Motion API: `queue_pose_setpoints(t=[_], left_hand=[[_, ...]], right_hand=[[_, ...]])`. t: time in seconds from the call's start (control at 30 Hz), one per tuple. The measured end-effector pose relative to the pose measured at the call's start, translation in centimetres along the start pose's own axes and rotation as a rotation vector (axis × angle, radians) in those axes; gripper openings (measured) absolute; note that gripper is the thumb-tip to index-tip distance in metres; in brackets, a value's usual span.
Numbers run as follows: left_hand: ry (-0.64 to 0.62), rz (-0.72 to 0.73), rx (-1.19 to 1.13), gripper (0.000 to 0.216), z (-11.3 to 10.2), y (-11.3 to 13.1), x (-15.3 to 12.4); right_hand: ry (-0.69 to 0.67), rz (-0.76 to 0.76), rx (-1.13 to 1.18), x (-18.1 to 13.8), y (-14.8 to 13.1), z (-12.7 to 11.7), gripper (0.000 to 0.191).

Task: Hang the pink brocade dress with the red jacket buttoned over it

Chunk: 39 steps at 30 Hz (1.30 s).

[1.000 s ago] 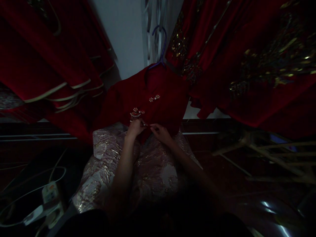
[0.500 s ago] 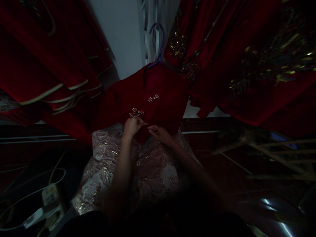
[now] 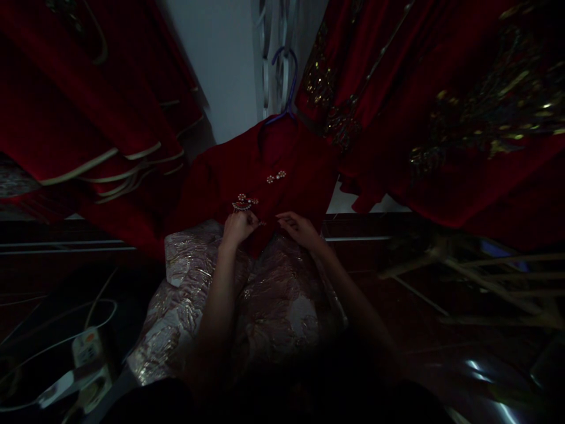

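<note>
A red garment (image 3: 238,159) with a collar hangs on a purple hanger (image 3: 293,76), its lower part lying over shiny, pale patterned fabric (image 3: 189,259). Beaded flower ornaments (image 3: 276,176) decorate its front, and a fan-shaped beaded ornament (image 3: 242,205) sits just above my left hand (image 3: 239,228). That hand is closed in a pinch at the garment's front, with a small glinting piece (image 3: 262,224) at its fingertips. My right hand (image 3: 302,229) hovers to the right, thumb and fingers drawn together; whatever they hold is too small and dark to make out.
Red garments with light trim (image 3: 101,162) hang on the left, and gold-sequined red ones (image 3: 463,141) on the right. A power strip (image 3: 90,359) with white cables lies at lower left. A wooden rack or stool frame (image 3: 477,271) stands at right.
My right hand has moved away from the left, rightward and slightly up. My left hand keeps its pinch at the garment. The view has shifted slightly.
</note>
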<state>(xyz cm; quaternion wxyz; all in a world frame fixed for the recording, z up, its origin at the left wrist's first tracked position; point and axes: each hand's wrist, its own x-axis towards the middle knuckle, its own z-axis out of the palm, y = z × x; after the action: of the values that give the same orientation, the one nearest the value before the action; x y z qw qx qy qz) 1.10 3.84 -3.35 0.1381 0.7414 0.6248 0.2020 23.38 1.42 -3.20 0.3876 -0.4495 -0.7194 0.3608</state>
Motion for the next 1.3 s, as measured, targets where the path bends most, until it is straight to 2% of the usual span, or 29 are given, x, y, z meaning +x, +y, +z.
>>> queue_pose_setpoints(t=[0.17,0.4,0.6,0.9,1.17,1.23,1.3], left_hand=[[-0.016,0.1,0.001,0.026,0.4,-0.6,0.0],[0.037,0.194,0.014,0.017,0.1,-0.4,-0.1],[-0.031,0.123,-0.019,0.01,-0.4,-0.1,-0.3],[-0.016,0.008,-0.01,0.024,-0.4,-0.1,-0.2],[0.009,0.028,-0.053,0.019,-0.2,-0.3,-0.2],[0.029,0.046,-0.122,0.024,0.0,-0.4,-0.2],[0.094,0.048,-0.252,0.038,0.2,-0.3,0.0]], right_hand=[[0.022,-0.006,0.003,-0.1,-0.3,-0.7,0.029],[0.011,-0.01,0.004,0.0,-0.4,-0.8,0.027],[0.012,0.01,0.014,0.0,-0.1,-0.9,0.027],[0.005,0.009,0.032,0.0,-0.1,-1.0,0.025],[0.002,0.007,0.045,0.0,-0.3,-1.4,0.025],[0.006,0.008,0.05,-0.1,-0.3,-1.7,0.026],[0.007,0.006,0.051,-0.1,-0.3,-1.9,0.026]])
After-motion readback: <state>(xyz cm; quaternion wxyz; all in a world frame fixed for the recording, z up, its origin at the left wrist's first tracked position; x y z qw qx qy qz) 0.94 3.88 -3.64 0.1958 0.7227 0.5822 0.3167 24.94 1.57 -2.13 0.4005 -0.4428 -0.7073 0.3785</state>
